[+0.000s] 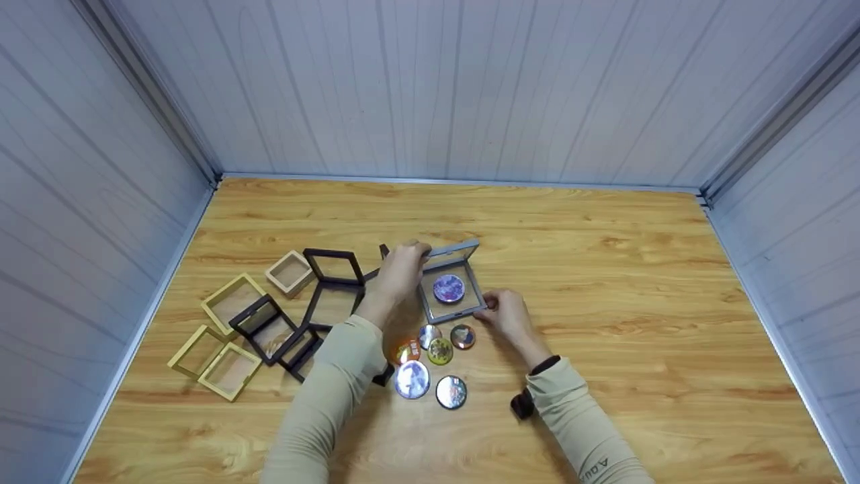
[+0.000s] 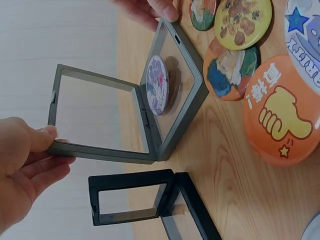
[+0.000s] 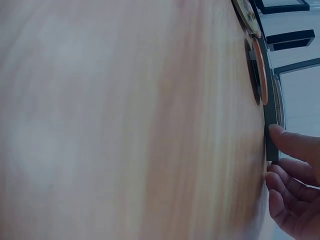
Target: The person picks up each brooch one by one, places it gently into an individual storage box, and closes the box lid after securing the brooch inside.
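A grey hinged display frame (image 1: 476,286) with clear film stands open on the table, its lid (image 2: 105,153) raised. In its base sits a round purple pin badge (image 1: 449,288). My left hand (image 1: 401,270) pinches a corner of the raised lid between thumb and fingers, as the left wrist view shows. At the near right corner of the base, my right hand (image 1: 510,316) pinches the frame's edge, thumb on top and fingers beneath. Just in front of the frame lie a small portrait badge (image 1: 463,336) and a yellow flower badge (image 1: 440,351).
More badges lie nearby, among them an orange thumbs-up badge (image 2: 280,112), a blue-white badge (image 1: 412,380) and a shiny badge (image 1: 451,392). Several open black frames (image 1: 334,254) stand to the left, beside yellow frames (image 1: 230,398) and a small pale wooden one (image 1: 270,275). Panel walls (image 1: 416,94) enclose the table.
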The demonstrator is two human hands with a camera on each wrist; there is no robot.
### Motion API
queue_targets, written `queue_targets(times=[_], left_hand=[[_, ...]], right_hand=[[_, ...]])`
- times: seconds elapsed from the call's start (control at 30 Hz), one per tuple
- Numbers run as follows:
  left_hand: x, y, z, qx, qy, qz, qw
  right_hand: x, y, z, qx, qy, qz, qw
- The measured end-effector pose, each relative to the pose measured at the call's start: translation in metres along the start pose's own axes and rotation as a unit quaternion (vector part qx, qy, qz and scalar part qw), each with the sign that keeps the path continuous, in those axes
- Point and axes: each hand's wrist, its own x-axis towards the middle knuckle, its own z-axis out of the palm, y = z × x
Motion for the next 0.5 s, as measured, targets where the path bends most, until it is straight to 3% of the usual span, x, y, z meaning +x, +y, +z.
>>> queue_targets(times=[0.17, 0.5], left_hand=[[-0.004, 0.005, 0.0, 0.019, -0.007, 0.011, 0.9997], [-0.014, 0.019, 0.003, 0.063, -0.078, 0.001, 0.995]], right_hand=[[0.0, 0.0, -0.001, 0.001, 0.004, -0.003, 1.0], [0.0, 0.001, -0.001, 0.004, 0.001, 0.0, 1.0]])
